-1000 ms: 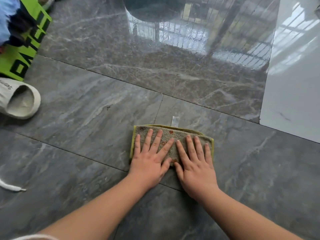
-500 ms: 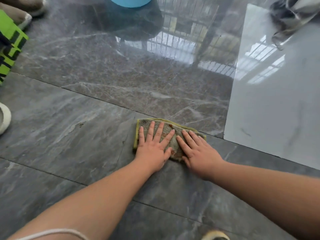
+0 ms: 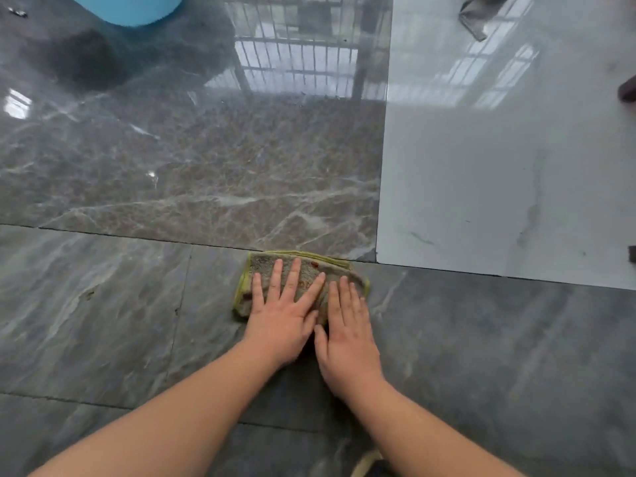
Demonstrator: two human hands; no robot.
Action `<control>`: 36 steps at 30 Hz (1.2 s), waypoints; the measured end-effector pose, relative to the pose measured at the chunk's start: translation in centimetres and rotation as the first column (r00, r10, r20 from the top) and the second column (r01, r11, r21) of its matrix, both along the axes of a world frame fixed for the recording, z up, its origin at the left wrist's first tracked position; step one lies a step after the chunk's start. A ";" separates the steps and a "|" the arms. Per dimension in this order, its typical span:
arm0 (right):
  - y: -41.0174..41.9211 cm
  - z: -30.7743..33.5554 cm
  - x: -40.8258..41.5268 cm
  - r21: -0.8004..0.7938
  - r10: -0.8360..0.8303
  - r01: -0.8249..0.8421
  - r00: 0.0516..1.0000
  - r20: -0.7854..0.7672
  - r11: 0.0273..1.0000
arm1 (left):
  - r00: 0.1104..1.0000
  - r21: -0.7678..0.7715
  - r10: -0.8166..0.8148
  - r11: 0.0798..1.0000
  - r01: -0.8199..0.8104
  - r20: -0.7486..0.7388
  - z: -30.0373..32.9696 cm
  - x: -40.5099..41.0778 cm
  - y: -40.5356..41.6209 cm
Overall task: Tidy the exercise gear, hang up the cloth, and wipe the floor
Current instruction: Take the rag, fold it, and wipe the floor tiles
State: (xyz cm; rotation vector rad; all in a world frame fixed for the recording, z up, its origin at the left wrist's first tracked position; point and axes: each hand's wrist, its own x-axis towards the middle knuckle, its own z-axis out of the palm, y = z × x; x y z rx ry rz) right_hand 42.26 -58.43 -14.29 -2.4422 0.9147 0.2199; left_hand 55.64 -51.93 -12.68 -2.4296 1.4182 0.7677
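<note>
I can see two hands, the left hand (image 3: 280,323) and the right hand (image 3: 347,333), and both lie flat with straight fingers (image 3: 275,277). There is one cloth (image 3: 306,270), a gray one with a yellow-green edge, and both hands press down on it. I count one blue round thing (image 3: 127,8) at the top of the floor, cut off by the edge. There is one dark gray rag (image 3: 476,18) far off on the pale tile. I count one pale tile (image 3: 499,184) and several dark gray tiles (image 3: 103,304) with white veins. One small dark thing (image 3: 628,87) peeks in at the right edge; I cannot tell what it is.
</note>
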 end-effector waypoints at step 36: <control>-17.9 -1.1 4.4 -0.295 -0.124 0.016 0.928 -0.351 0.955 | 0.971 -0.240 -0.237 0.943 0.231 0.001 -1.8 6.2 -16.5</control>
